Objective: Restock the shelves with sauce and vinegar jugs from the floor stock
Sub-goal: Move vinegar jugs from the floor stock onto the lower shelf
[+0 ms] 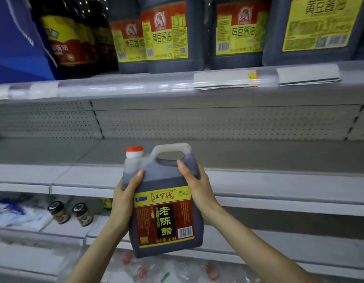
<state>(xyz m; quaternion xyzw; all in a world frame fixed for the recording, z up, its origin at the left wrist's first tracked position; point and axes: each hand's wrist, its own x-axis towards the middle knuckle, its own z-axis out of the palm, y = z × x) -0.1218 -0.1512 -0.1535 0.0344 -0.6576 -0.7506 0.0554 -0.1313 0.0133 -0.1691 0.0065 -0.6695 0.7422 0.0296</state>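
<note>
Jars [70, 213], two small dark-lidded ones, stand at far left on the lower shelf [62, 231], beside white bags. Next comes the left hand [124, 198], its fingers curled round the left shoulder and side of the vinegar jug [164, 213], thumb lying across the front. The jug, red-capped and full of dark liquid, is held roughly upright in the air, label toward the camera, in front of the middle shelf [268, 156] and not yet resting on it. The right hand [198, 185] grips the jug's right shoulder just below the moulded handle, thumb on the front. Above, soy sauce jugs [167, 35] stand in a row on the top shelf. The step in hand looks like bringing one jug up to the middle shelf. The next move likely calls for lifting the base over the front lip, sliding the jug back, and only then letting go.
</note>
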